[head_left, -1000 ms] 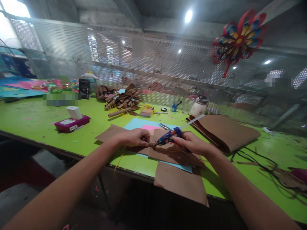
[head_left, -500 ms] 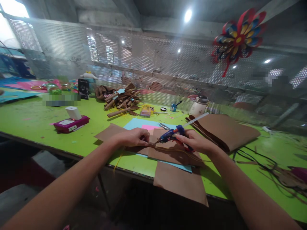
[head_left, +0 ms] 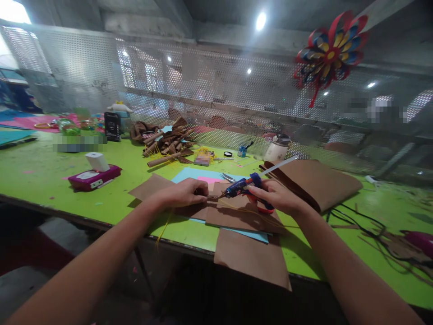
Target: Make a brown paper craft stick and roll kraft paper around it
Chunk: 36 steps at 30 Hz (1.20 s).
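Observation:
My right hand (head_left: 275, 195) is wrapped round the handle of a blue hot glue gun (head_left: 241, 186), with a long clear glue stick (head_left: 279, 165) jutting from its back. The gun's nozzle points left, at or very near a small brown rolled paper strip (head_left: 213, 198). My left hand (head_left: 191, 192) pinches that strip, its fingers partly hiding it. Beneath both hands lie sheets of brown paper (head_left: 245, 216), with light blue paper (head_left: 184, 174) and a pink piece under them. Yellow string (head_left: 237, 207) runs across the brown paper. Scissors (head_left: 228, 178) rest just behind the gun.
Brown paper rolls (head_left: 172, 144) are heaped at the back, near a phone (head_left: 112, 126). A purple pack (head_left: 94, 177) sits at left. A white bottle (head_left: 276, 148) and folded brown paper (head_left: 314, 183) are at right, beside black cables (head_left: 363, 225). One brown sheet (head_left: 252, 257) overhangs the table edge.
The glue gun's nozzle has come down to the brown strip in my left hand. My left fingers have turned slightly over the strip. The whole view has shifted a little.

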{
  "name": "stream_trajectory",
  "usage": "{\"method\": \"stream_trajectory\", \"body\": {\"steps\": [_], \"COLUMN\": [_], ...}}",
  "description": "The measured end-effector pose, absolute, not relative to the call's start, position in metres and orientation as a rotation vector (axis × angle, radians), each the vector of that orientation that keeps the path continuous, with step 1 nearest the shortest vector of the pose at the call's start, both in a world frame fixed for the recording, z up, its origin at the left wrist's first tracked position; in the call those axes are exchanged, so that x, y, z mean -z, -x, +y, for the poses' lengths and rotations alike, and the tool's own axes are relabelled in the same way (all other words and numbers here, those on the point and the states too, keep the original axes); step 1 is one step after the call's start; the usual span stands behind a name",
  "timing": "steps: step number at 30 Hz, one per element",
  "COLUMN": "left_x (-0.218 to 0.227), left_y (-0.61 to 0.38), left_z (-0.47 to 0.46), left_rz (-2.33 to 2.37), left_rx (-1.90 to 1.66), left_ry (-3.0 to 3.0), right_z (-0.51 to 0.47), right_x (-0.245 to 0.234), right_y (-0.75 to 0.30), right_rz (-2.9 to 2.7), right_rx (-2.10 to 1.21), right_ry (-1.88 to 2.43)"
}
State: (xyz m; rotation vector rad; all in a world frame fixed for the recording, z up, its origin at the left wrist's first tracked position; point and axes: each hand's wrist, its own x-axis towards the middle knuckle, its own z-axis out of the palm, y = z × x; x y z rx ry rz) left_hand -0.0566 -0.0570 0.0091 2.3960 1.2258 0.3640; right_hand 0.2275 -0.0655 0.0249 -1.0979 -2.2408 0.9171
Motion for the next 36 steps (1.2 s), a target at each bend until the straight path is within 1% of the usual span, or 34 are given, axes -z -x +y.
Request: {"method": "stream_trajectory", "body": {"steps": [4, 9, 14, 23, 27, 32, 36], "left_x": [-0.012, -0.011, -0.008, -0.012, -0.012, -0.009, -0.005], "left_y": [0.058, 0.058, 0.058, 0.059, 0.060, 0.061, 0.060], "left_z": [-0.059, -0.057, -0.057, -0.066, -0.066, -0.063, -0.062], "left_rz": [1.160, 1.112, 1.065, 0.950, 0.902, 0.882, 0.898], "left_rx": [-0.400, -0.331, -0.275, -0.305, -0.349, -0.321, -0.440], "left_ry": [-2.378, -2.359, -2.056, -1.798, -1.782, -1.779, -1.888], "right_z": [-0.063, -0.061, -0.062, -0.066, -0.065, -0.063, -0.062], "right_x": [-0.022, -0.019, -0.017, -0.019, -0.018, -0.016, -0.015], "right_y": [-0.229, -0.232, -0.232, -0.226, -0.225, -0.225, -0.225], "right_rz": [-2.184, -2.095, -2.134, -2.201, -2.239, -2.243, -2.225], "right_rx": [-0.972, -1.024, -1.121, -1.097, -1.076, -1.065, -1.088], "right_ry": [1.046, 1.008, 1.035, 1.046, 1.036, 1.043, 1.038]}}
